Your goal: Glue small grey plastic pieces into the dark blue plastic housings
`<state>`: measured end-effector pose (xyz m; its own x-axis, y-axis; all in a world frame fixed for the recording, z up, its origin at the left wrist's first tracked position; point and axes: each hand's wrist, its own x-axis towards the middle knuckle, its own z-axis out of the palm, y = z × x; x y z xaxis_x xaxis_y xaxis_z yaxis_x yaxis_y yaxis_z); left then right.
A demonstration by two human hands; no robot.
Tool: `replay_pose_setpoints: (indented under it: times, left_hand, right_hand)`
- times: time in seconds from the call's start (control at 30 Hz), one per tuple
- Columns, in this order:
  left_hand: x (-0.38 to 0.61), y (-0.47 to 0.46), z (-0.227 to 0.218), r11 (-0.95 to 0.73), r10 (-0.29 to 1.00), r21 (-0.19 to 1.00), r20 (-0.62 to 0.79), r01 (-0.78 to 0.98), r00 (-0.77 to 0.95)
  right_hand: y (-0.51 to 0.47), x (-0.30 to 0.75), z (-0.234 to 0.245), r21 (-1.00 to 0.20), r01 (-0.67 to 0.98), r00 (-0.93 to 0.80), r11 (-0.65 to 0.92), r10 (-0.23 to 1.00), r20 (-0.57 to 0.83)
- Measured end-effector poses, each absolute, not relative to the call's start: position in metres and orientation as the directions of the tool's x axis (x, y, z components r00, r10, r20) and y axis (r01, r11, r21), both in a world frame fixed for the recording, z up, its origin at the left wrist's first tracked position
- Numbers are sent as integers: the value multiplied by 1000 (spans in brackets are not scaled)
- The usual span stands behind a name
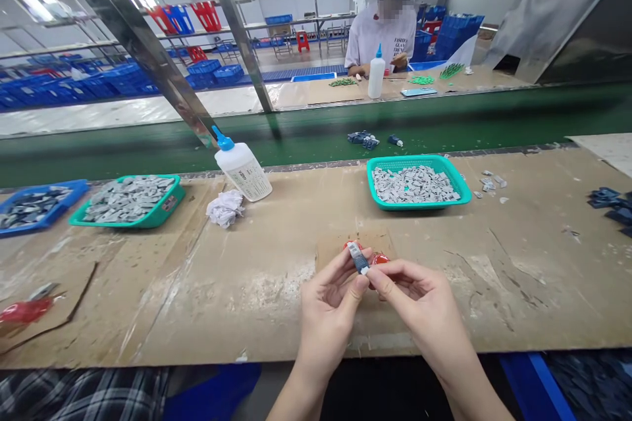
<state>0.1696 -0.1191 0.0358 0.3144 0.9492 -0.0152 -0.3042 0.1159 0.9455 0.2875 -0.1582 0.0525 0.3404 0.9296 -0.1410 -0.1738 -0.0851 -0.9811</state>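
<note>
My left hand (330,295) and my right hand (417,295) meet over the cardboard-covered bench, fingertips pinched together on a small grey and dark blue part (358,258) that sticks up between them. Just behind the part lie red-handled pliers (379,258), partly hidden by my fingers. A teal basket (417,202) full of small grey parts stands beyond my hands.
A white squeeze bottle with blue cap (241,168) leans by a crumpled white cloth (225,208). At left stand a second teal basket (129,220), a blue tray (39,207) and a red tool (27,308). Dark blue parts (612,202) lie at right. Across the green belt (316,135) a person (390,26) works.
</note>
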Motion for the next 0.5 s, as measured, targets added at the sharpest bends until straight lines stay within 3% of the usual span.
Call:
replay_pose_setpoints:
  times: [0.27,0.5]
  left_hand:
    - [171,-121,41,101,958,946,-9,-306,288]
    - [170,-124,52,21,978,957,41,-290,206]
  right_hand:
    - [-162,283,48,-994,-96,391,-44,917,-78]
    - [-169,286,54,-945,-323,309,-58,937,-163]
